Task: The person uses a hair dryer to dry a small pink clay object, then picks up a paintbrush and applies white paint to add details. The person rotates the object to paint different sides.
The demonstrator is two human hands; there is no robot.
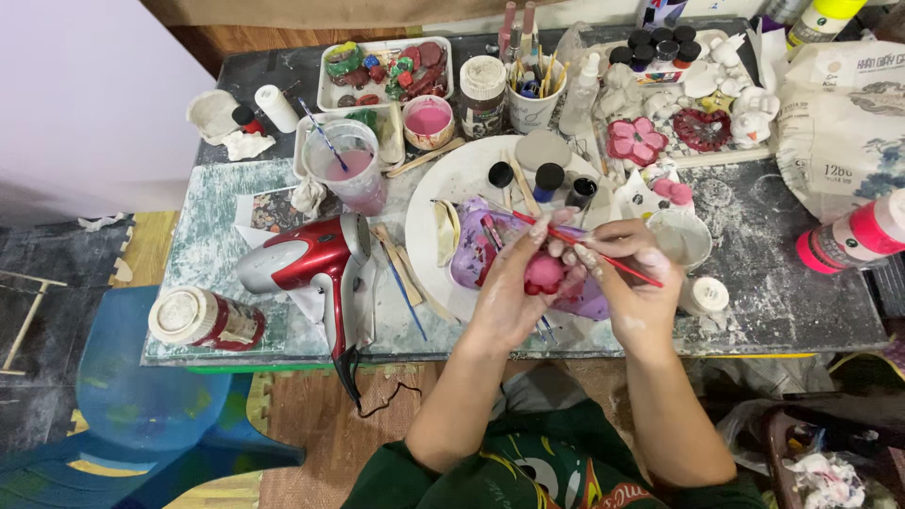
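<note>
A small pink figure (pixel 544 273) is held in the left hand (pixel 517 287), with the fingers curled round it from below. The grip of the left hand is closed on the pink figure. A thin red paintbrush (pixel 603 256) is pinched in the right hand (pixel 630 273), between the thumb and the first fingers, so that grip is pressed tight on the brush. The tip of the brush is pointed toward the figure, just above it. Both hands are kept over a purple palette (pixel 476 254), which is lying on a big white round plate (pixel 443 188) near the front edge of the tabletop (pixel 782 283).

A red hair dryer (pixel 306 259) is laid to the left of the plate. A red can with a white lid (pixel 203 320) is placed on its side at the front left corner. A plastic cup of pink water (pixel 351 165) is set behind the dryer. A white tray of painted shapes (pixel 382 71) is seen near the back edge. A pink flower (pixel 635 139) is laid on a board toward the back right. A bright pink bottle (pixel 853 236) is lying at the right edge.
</note>
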